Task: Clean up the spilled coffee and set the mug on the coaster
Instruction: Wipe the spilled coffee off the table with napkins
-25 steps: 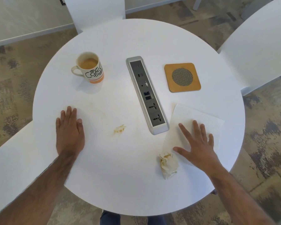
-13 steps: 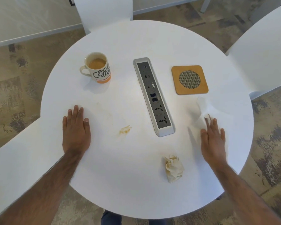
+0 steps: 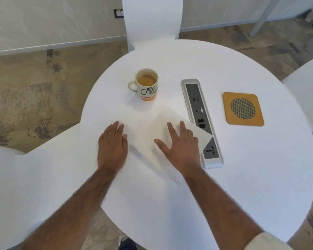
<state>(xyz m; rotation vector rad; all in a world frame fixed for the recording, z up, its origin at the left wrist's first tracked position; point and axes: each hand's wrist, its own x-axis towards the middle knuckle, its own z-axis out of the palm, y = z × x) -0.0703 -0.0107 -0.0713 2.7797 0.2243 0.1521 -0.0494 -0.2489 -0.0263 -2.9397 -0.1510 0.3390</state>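
A white mug (image 3: 148, 86) with black lettering and an orange base stands upright, full of coffee, at the table's far left. An orange square coaster (image 3: 243, 108) with a round mesh centre lies at the far right, bare. My right hand (image 3: 180, 147) presses flat with spread fingers on a white paper towel (image 3: 159, 127) spread over the table's middle, left of the socket strip. The towel hides the spill spot. My left hand (image 3: 112, 146) rests flat on the table beside the towel's left edge, holding nothing.
A silver and grey socket strip (image 3: 201, 121) runs down the round white table (image 3: 251, 168) between towel and coaster; the towel's corner overlaps it. White chairs stand at the back (image 3: 152, 20), right (image 3: 307, 98) and near left (image 3: 34, 186).
My right hand has carried the paper towel from right of the socket strip to its left, over the coffee stain. The view shifted, and the crumpled used towel is no longer in sight.
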